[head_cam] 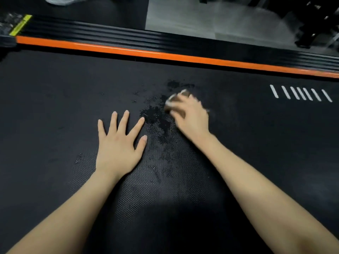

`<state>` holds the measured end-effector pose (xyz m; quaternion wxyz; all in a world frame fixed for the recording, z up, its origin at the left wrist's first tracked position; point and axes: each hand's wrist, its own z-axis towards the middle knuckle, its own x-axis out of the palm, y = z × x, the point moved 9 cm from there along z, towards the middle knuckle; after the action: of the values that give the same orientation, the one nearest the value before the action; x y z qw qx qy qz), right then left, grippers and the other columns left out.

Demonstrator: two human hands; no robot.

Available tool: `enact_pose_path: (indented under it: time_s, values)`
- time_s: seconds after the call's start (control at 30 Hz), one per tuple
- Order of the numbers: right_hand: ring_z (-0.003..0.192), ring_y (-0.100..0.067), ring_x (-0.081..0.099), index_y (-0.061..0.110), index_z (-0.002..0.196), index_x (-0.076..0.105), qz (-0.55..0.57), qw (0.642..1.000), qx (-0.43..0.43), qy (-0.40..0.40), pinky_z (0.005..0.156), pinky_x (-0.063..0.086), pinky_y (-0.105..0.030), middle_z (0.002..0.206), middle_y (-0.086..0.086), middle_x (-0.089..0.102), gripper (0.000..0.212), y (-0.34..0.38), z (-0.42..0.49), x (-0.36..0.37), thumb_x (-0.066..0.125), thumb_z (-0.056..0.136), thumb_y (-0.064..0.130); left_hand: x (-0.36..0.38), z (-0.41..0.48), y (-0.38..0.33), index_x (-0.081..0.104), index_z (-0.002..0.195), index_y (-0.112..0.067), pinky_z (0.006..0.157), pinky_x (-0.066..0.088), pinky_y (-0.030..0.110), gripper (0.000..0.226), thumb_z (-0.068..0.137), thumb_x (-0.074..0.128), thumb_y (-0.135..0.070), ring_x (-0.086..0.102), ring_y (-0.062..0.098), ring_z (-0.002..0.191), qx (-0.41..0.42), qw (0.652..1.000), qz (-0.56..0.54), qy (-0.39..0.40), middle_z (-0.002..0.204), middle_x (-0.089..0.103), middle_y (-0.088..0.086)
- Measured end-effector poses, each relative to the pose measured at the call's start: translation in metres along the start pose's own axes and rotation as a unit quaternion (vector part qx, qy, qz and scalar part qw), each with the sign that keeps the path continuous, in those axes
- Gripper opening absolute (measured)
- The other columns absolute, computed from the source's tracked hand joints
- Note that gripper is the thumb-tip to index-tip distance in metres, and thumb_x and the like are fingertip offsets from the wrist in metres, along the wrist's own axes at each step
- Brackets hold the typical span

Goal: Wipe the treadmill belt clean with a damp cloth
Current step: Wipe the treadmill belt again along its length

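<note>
Under both hands lies the belt (pixel 55 110), a dark dimpled surface that fills nearly the whole view. Beyond the hands runs the orange strip (pixel 128 51) of the side rail (pixel 110 33), with grey floor (pixel 201 15) past it. Out to the right of the right hand sit white stripes (pixel 300 93) printed on the belt.

Between the hands and spreading ahead of them is a wet patch (pixel 156 120), darker and glossy, with small drops scattered off to the left.

The left hand (pixel 119 143) is pressed flat on the belt, fingers spread wide, holding nothing; it seems to be bracing. The right hand (pixel 190 116) is curled tight round the cloth (pixel 174 102), a small brown-and-white wad blurred with motion at the far edge of the wet patch.

Wiping looks to be underway over one small area, with most of the belt appearing untouched. What could go wrong, as I judge it:

- The cloth is bunched small, so each pass covers little and may only smear the water about.
- The left thumb rests just beside the wet patch; if the palm slides onto it, the brace could slip.
- Should the belt roll under the weight, both hands would be carried along.
</note>
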<state>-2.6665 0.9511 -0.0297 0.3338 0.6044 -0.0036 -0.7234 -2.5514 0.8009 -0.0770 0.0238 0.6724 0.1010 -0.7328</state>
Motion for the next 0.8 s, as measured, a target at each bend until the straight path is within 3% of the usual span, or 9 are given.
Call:
enact_pose_path:
  time_s: [0.13,0.23,0.3,0.37,0.43,0.5,0.6,0.67,0.8]
  values:
    - [0.123,-0.033,0.051,0.026,0.107,0.071,0.027,0.984,-0.154,0.084,0.106,0.033,-0.052,0.127,-0.002,0.061,0.027,0.032,-0.076,0.003,0.063,0.082,0.031,0.000,-0.001,0.000,0.032,0.146,-0.035,0.112,0.009,0.061,0.058,0.093,0.017,-0.056,0.017,0.037,0.142,0.006,1.000,0.004,0.004,0.154,0.027,0.011]
    - [0.121,-0.031,0.054,0.028,0.108,0.070,0.023,0.976,-0.197,0.094,0.102,0.036,-0.055,0.127,-0.002,0.061,0.030,0.020,-0.047,0.002,0.061,0.080,0.031,-0.001,-0.002,0.001,0.033,0.145,-0.035,0.112,0.010,0.061,0.057,0.093,0.018,-0.056,0.019,0.037,0.142,0.006,1.000,0.002,0.004,0.153,0.028,0.011]
    - [0.119,-0.028,0.054,0.034,0.110,0.069,0.005,0.988,-0.147,0.056,0.100,0.040,-0.054,0.127,0.002,0.061,0.032,-0.005,0.000,-0.002,0.064,0.080,0.022,-0.001,-0.002,0.002,0.033,0.145,-0.036,0.112,0.010,0.060,0.057,0.093,0.019,-0.056,0.019,0.036,0.142,0.004,1.000,0.000,0.002,0.153,0.029,0.010]
    - [0.118,-0.025,0.053,0.036,0.113,0.067,-0.021,0.999,-0.031,0.007,0.098,0.042,-0.050,0.128,0.003,0.059,0.030,-0.050,0.052,-0.007,0.061,0.085,0.025,-0.002,-0.002,0.001,0.033,0.145,-0.036,0.113,0.009,0.060,0.057,0.093,0.018,-0.056,0.019,0.035,0.142,0.004,1.000,-0.002,-0.002,0.153,0.029,0.010]
    - [0.119,-0.027,0.050,0.031,0.117,0.065,-0.047,0.993,0.109,-0.027,0.101,0.039,-0.047,0.130,0.001,0.057,0.028,-0.088,0.088,-0.008,0.057,0.089,0.032,-0.003,-0.001,0.001,0.033,0.145,-0.036,0.113,0.010,0.060,0.057,0.093,0.018,-0.056,0.019,0.035,0.142,0.001,1.000,-0.001,-0.007,0.153,0.030,0.010]
    - [0.118,-0.030,0.050,0.027,0.119,0.064,-0.074,0.981,0.175,-0.047,0.101,0.037,-0.045,0.131,0.000,0.056,0.032,-0.087,0.097,-0.003,0.055,0.089,0.036,-0.003,0.001,0.000,0.033,0.145,-0.036,0.113,0.010,0.060,0.057,0.093,0.018,-0.056,0.019,0.035,0.142,-0.002,1.000,0.001,-0.008,0.153,0.030,0.010]
    - [0.114,-0.031,0.052,0.030,0.114,0.068,-0.058,0.998,0.022,-0.005,0.096,0.040,-0.040,0.128,0.000,0.058,0.027,-0.017,0.076,0.018,0.059,0.089,0.032,-0.002,0.001,-0.001,0.032,0.145,-0.036,0.113,0.009,0.060,0.058,0.093,0.015,-0.057,0.018,0.035,0.143,0.001,1.000,0.000,0.001,0.153,0.029,0.010]
    - [0.120,-0.030,0.049,0.031,0.114,0.067,-0.029,0.995,-0.083,0.049,0.101,0.035,-0.039,0.132,0.001,0.056,0.025,0.019,0.051,0.031,0.060,0.090,0.029,-0.002,-0.001,0.000,0.032,0.145,-0.036,0.113,0.008,0.060,0.059,0.093,0.014,-0.057,0.017,0.035,0.143,-0.001,1.000,-0.003,0.003,0.153,0.029,0.010]
    - [0.118,-0.026,0.051,0.033,0.114,0.067,-0.062,0.991,-0.110,0.047,0.097,0.039,-0.038,0.131,0.005,0.056,0.026,-0.007,0.059,0.010,0.060,0.089,0.026,-0.002,-0.003,0.002,0.029,0.146,-0.038,0.114,0.008,0.059,0.058,0.093,0.013,-0.058,0.016,0.033,0.144,-0.002,1.000,-0.008,0.003,0.154,0.027,0.008]
